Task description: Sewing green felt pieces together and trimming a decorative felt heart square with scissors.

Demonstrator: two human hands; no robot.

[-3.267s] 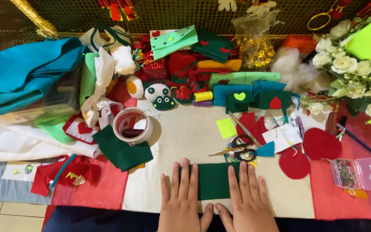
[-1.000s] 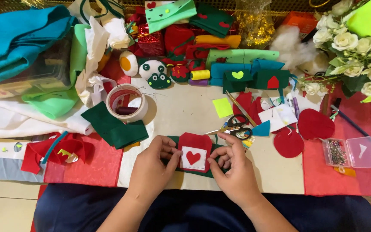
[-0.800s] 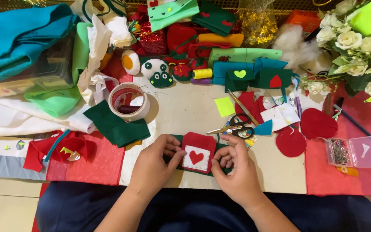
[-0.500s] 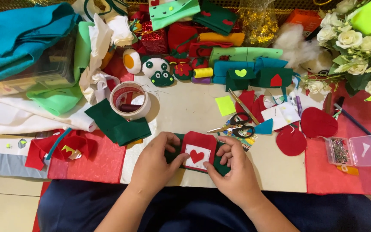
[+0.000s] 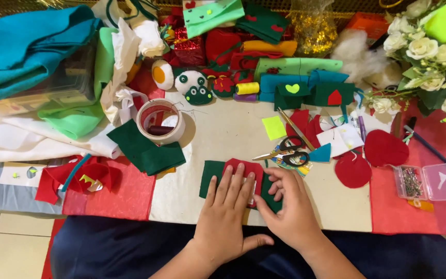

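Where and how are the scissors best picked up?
By the black handle loops of the scissors, from the right. The loops lie at the right end, near the right hand, flat on the table; the blades point left.

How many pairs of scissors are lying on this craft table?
1: the black-handled scissors lie open on the beige table, just above the right hand and beside the yellow paper square. Others may be hidden under the felt piles.
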